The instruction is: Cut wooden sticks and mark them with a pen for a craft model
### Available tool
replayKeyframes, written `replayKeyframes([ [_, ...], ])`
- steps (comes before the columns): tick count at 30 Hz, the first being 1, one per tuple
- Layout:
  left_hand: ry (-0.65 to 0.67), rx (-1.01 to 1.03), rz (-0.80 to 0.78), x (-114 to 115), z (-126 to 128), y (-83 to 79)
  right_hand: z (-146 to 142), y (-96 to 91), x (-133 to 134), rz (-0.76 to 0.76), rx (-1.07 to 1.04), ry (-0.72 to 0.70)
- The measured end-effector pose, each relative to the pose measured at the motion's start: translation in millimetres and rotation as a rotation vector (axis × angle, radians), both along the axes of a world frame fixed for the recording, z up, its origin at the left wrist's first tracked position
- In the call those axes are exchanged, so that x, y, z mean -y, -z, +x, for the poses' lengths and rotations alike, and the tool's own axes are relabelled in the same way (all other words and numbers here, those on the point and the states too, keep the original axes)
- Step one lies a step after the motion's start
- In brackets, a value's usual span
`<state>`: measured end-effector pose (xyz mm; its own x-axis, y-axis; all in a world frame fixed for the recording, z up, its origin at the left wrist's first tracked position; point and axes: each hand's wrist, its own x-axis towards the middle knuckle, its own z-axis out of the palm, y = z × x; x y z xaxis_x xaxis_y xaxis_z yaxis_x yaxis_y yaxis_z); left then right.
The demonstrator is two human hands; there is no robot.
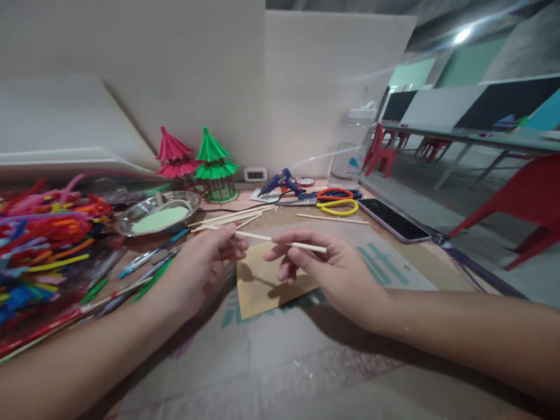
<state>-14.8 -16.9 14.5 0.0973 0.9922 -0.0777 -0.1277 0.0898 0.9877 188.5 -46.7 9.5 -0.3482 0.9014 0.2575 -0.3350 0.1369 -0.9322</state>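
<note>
A thin pale wooden stick (257,236) is held level between my two hands, above a piece of tan paper (262,291). My left hand (210,256) pinches it near one end between thumb and fingers. Close to the other end, my right hand (332,262) grips it with thumb and forefinger, and the tip pokes out past the thumb. More such sticks (231,217) lie in a loose bunch behind my left hand. One single stick (332,219) rests farther back on the right.
Colourful pipe cleaners (48,245) heap at the left, beside a metal dish (126,221). Pink (172,151) and green (214,154) pagoda-like models stand behind. A glue gun (282,182), scissors (336,207), phone (394,220) and water bottle (350,151) line the back right.
</note>
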Motion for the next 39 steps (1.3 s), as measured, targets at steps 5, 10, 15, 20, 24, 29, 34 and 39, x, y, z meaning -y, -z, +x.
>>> replayKeyframes([
  [5,-0.031,-0.024,0.150,11.6,-2.5,-10.8,0.2,3.6,-3.9,0.072,-0.027,0.041],
  [10,-0.026,-0.130,0.277,16.9,-2.5,-11.7,-1.3,2.5,-4.5,0.020,-0.033,0.027],
  [15,0.007,-0.347,0.390,18.7,-1.9,-9.9,-2.7,3.3,-6.6,-0.022,-0.044,0.023],
  [20,0.066,-0.460,0.406,16.6,-6.0,-5.0,0.6,-1.2,-15.1,-0.023,-0.062,0.021],
  [24,0.094,-0.543,0.465,9.2,-12.0,-1.8,12.6,-11.6,-25.1,0.177,-0.077,0.166],
  [29,0.209,-0.774,0.574,13.7,-8.1,-1.4,18.6,-9.8,-22.5,0.308,0.096,0.220],
  [34,0.202,-0.865,0.691,18.0,-1.7,-3.0,22.9,-1.0,-18.7,0.407,0.398,0.129],
  [39,0.393,-1.110,0.845,6.3,-5.7,9.4,32.8,-4.6,-28.4,0.649,0.690,0.161],
])
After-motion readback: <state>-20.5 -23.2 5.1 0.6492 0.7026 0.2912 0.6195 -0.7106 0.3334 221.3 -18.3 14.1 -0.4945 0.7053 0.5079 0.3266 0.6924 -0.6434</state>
